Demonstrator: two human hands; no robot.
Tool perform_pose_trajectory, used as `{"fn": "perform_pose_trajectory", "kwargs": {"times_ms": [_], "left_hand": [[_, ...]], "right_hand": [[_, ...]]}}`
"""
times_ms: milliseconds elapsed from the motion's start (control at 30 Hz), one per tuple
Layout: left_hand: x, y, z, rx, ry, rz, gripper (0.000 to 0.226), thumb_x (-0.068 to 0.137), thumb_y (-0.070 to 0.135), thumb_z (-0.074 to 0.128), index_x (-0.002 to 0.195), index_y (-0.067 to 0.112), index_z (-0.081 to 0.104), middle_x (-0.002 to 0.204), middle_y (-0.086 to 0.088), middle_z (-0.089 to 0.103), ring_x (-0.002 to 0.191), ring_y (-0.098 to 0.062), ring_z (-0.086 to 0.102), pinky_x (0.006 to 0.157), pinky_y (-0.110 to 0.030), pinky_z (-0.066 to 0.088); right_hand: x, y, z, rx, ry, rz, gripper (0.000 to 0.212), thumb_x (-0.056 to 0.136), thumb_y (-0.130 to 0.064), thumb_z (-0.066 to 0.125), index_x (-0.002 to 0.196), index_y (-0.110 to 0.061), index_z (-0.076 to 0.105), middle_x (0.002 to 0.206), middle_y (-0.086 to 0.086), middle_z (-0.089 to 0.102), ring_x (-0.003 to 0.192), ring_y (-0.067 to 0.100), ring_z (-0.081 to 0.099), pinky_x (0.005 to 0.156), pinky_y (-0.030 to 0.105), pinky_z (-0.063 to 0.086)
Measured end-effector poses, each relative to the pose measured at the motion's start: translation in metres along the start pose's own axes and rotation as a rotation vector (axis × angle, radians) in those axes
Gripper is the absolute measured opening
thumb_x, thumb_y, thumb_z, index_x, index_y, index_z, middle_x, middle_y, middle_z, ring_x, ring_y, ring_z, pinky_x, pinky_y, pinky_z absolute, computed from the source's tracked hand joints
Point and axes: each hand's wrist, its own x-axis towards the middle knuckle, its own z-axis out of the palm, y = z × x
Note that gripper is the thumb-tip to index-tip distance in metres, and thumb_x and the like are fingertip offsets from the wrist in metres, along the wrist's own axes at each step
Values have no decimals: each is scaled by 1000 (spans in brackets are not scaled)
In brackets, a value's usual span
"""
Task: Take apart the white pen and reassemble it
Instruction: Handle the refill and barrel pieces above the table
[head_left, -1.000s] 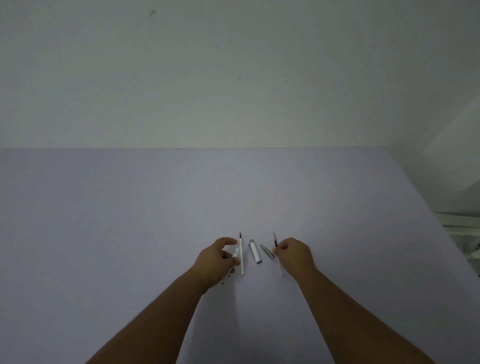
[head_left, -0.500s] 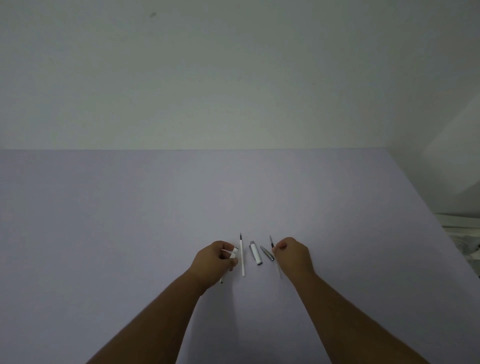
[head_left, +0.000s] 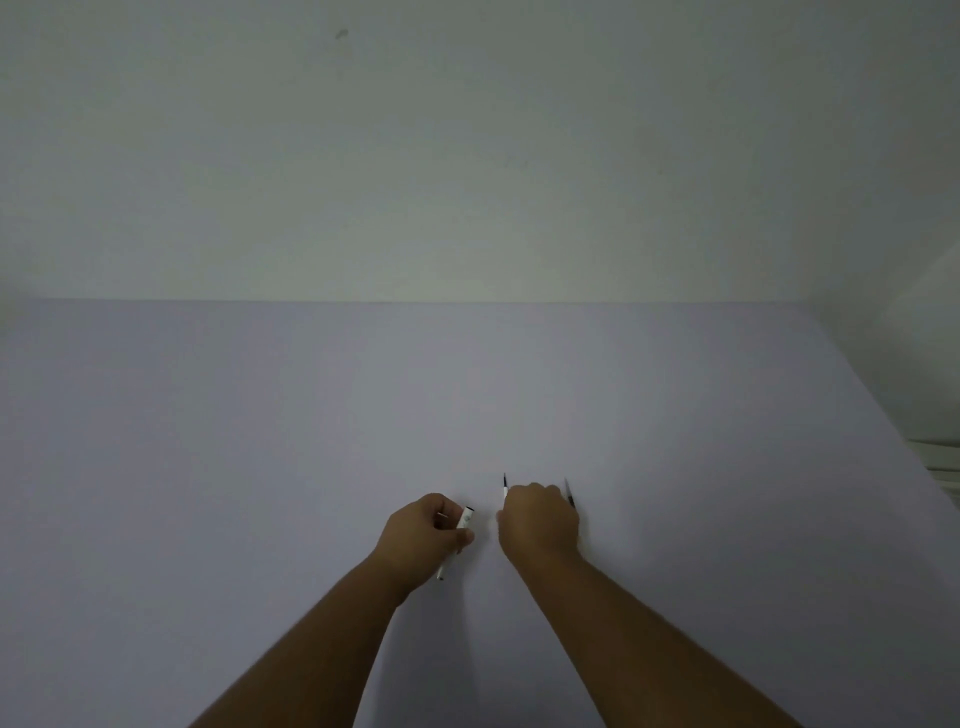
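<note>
My left hand (head_left: 423, 535) is closed around the white pen barrel (head_left: 466, 518). The barrel's upper end sticks out past my thumb and its lower end shows below my palm. My right hand (head_left: 537, 519) lies knuckles-up over the middle parts, fingers curled down onto the thin white refill (head_left: 504, 491), whose dark tip pokes out above the hand. A second thin grey refill (head_left: 569, 496) lies on the table at the right edge of that hand. The small silver pieces are hidden under my right hand.
The work surface is a pale lilac table (head_left: 311, 441) that meets a plain wall at the back. Its right edge runs diagonally at the far right, with some white stacked items (head_left: 940, 457) beyond it.
My right hand has let go of the grey refill and moved left over the white refill and silver pieces. My left hand has kept hold of the barrel, tilting it a little.
</note>
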Motion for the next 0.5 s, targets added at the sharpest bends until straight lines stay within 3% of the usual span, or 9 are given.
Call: {"fn": "perform_pose_trajectory", "kwargs": {"times_ms": [133, 233, 333, 400, 500], "left_hand": [[0, -3, -4, 25, 1, -6, 12, 80, 17, 72, 82, 20, 61, 94, -7, 70, 86, -22, 64, 76, -30, 52], [0, -4, -4, 48, -2, 8, 11, 81, 19, 71, 83, 20, 61, 90, -5, 68, 82, -20, 61, 65, -23, 48], [1, -3, -5, 59, 8, 32, 11, 80, 18, 72, 80, 22, 61, 81, 0, 64, 69, -12, 56, 52, -17, 42], [1, -2, -4, 59, 13, 41, 13, 79, 17, 73, 76, 23, 62, 76, 3, 62, 65, -9, 54, 51, -17, 42], [1, 2, -2, 67, 12, 47, 12, 77, 16, 74, 77, 22, 64, 75, 4, 62, 66, -9, 53, 56, -18, 41]], "right_hand": [[-1, -8, 1, 10, -44, 60, 25, 90, -8, 47, 110, -11, 62, 118, 8, 64, 112, 24, 55, 85, 32, 49], [-2, -11, -4, 131, -59, 112, 24, 89, -13, 48, 107, -9, 64, 112, 9, 66, 106, 26, 60, 77, 30, 48], [-5, -9, -15, 377, 55, 130, 23, 86, -27, 52, 92, -9, 66, 89, 7, 69, 79, 23, 61, 60, 25, 39], [-5, -4, -23, 649, 140, 142, 20, 84, -28, 56, 85, -11, 66, 74, 2, 64, 67, 19, 55, 58, 24, 38], [-5, 5, -35, 985, 167, 181, 16, 81, -25, 60, 82, -10, 67, 64, -5, 58, 64, 16, 54, 62, 27, 42]]}}
